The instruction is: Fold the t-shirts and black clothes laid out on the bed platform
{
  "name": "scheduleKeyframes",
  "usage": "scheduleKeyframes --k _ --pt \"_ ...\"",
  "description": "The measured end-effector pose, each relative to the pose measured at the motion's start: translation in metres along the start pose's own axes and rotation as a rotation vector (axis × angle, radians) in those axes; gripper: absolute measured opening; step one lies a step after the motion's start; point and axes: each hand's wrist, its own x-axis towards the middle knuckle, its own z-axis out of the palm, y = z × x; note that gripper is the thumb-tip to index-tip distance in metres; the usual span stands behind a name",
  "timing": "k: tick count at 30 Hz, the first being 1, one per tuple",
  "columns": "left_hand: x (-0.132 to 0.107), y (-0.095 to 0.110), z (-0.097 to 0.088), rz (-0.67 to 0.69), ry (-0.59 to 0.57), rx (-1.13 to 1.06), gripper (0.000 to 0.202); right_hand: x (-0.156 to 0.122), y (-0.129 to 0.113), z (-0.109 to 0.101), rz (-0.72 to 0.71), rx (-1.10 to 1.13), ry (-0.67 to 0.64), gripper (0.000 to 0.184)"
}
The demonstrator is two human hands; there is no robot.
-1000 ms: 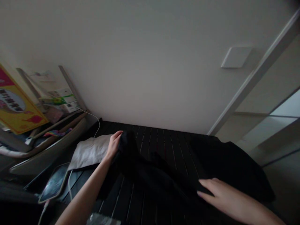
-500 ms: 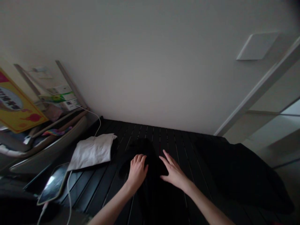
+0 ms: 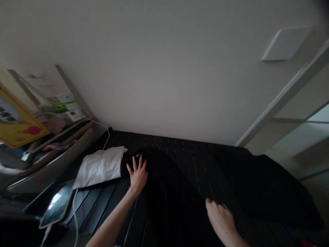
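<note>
A black garment (image 3: 169, 192) lies spread over a dark slatted table (image 3: 195, 151). My left hand (image 3: 138, 173) rests flat on the garment's far left corner, fingers spread, right beside a folded white cloth (image 3: 99, 166). My right hand (image 3: 221, 218) sits lower on the garment's right side with its fingers curled down into the fabric; whether they pinch it is hard to see.
A second dark garment (image 3: 264, 188) lies heaped at the table's right end. A phone (image 3: 55, 204) on a white cable lies at the left front. Cluttered shelves with boxes (image 3: 64, 108) and a yellow package (image 3: 15, 120) stand at left. A wall rises behind.
Both hands were together at the garment's middle. My left hand slid up and left to the corner and my right drew back and to the right, spreading the fabric.
</note>
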Motion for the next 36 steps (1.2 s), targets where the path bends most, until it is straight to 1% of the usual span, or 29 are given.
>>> scheduleKeyframes --k 2,3,4,5,6,7,9,11,12,14,16,17,18,19,20,23,25,26,28,30,32,34,36 --pt "0.016 0.009 0.002 -0.036 -0.019 -0.027 0.065 -0.025 0.004 0.011 -0.013 0.037 -0.123 0.031" --pt "0.023 0.016 0.004 -0.037 -0.037 -0.062 0.067 -0.033 0.004 0.013 -0.028 0.052 -0.189 0.031" --pt "0.028 0.024 0.005 -0.016 -0.072 -0.126 0.068 -0.038 0.002 0.012 -0.043 0.059 -0.236 0.032" --pt "0.033 0.034 0.007 0.027 -0.125 -0.211 0.067 -0.039 -0.002 0.009 -0.057 0.061 -0.255 0.033" --pt "0.036 0.045 0.009 0.087 -0.189 -0.301 0.065 -0.035 -0.007 0.003 -0.064 0.063 -0.242 0.034" --pt "0.038 0.056 0.011 0.151 -0.256 -0.384 0.064 -0.028 -0.014 -0.004 -0.069 0.073 -0.195 0.035" --pt "0.038 0.079 0.015 0.25 -0.357 -0.498 0.063 -0.005 -0.032 -0.018 -0.094 0.136 -0.028 0.044" --pt "0.035 0.097 0.018 0.302 -0.381 -0.552 0.064 0.026 -0.053 -0.028 -0.144 0.228 0.129 0.058" --pt "0.033 0.103 0.019 0.329 -0.384 -0.579 0.065 0.042 -0.063 -0.03 -0.16 0.256 0.185 0.065" --pt "0.03 0.108 0.02 0.389 -0.372 -0.696 0.063 0.073 -0.077 -0.028 -0.151 0.273 0.231 0.068" --pt "0.025 0.106 0.022 0.405 -0.32 -0.861 0.06 0.099 -0.08 -0.021 -0.116 0.245 0.197 0.06" --pt "0.022 0.103 0.023 0.384 -0.286 -0.907 0.06 0.109 -0.078 -0.017 -0.105 0.228 0.168 0.055" --pt "0.019 0.099 0.024 0.354 -0.257 -0.907 0.06 0.119 -0.074 -0.014 -0.098 0.215 0.141 0.052" --pt "0.015 0.095 0.024 0.328 -0.244 -0.853 0.06 0.127 -0.068 -0.012 -0.093 0.207 0.121 0.05" --pt "0.011 0.09 0.025 0.315 -0.247 -0.753 0.061 0.134 -0.061 -0.01 -0.087 0.206 0.108 0.047" --pt "-0.001 0.08 0.024 0.319 -0.287 -0.486 0.067 0.147 -0.034 -0.006 -0.038 0.2 0.088 0.042" --pt "-0.005 0.073 0.024 0.303 -0.296 -0.426 0.069 0.146 -0.011 -0.004 0.038 0.164 0.074 0.042" --pt "-0.005 0.069 0.024 0.292 -0.29 -0.427 0.067 0.143 0.002 -0.003 0.089 0.137 0.069 0.042" --pt "-0.005 0.06 0.025 0.279 -0.259 -0.474 0.055 0.131 0.026 0.0 0.208 0.079 0.065 0.041" --pt "-0.003 0.049 0.028 0.255 -0.192 -0.549 0.041 0.117 0.047 0.003 0.318 0.029 0.067 0.04" --pt "-0.001 0.034 0.029 0.188 -0.1 -0.61 0.031 0.102 0.061 0.008 0.406 -0.058 0.105 0.039" --pt "0.0 0.014 0.03 0.092 -0.016 -0.63 0.027 0.092 0.07 0.014 0.466 -0.17 0.159 0.037" --pt "0.0 -0.008 0.028 -0.018 0.05 -0.613 0.03 0.086 0.077 0.019 0.486 -0.258 0.205 0.036"
